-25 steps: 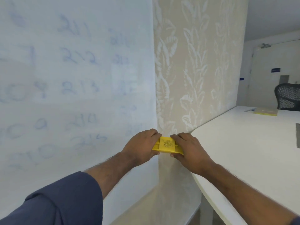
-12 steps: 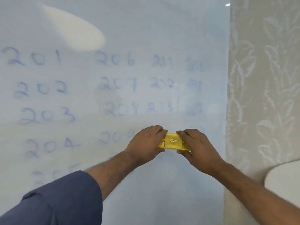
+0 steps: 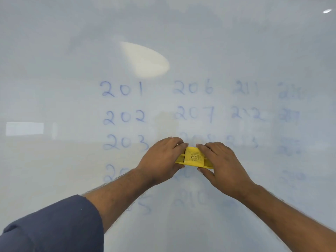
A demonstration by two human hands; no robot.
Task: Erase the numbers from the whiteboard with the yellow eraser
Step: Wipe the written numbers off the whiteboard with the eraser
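Observation:
The whiteboard (image 3: 54,51) fills the whole head view. Blue handwritten numbers (image 3: 123,90) run in columns from 201 downwards; the right-hand columns look fainter and smeared. A yellow eraser (image 3: 193,158) with a small label on its back is held in front of the board's middle. My left hand (image 3: 160,160) grips its left end and my right hand (image 3: 220,162) grips its right end. The hands and arms cover parts of the numbers 204, 208 and 209. Whether the eraser touches the board cannot be told.
Pale reflections of lights lie on the board, an oval one (image 3: 145,60) above the numbers and a rectangular one (image 3: 24,128) at the left. A dark blue sleeve (image 3: 54,226) covers my left upper arm.
The view has swung left from the wallpapered wall and white table to face the board squarely. Both hands kept hold of the eraser and now sit over the middle columns.

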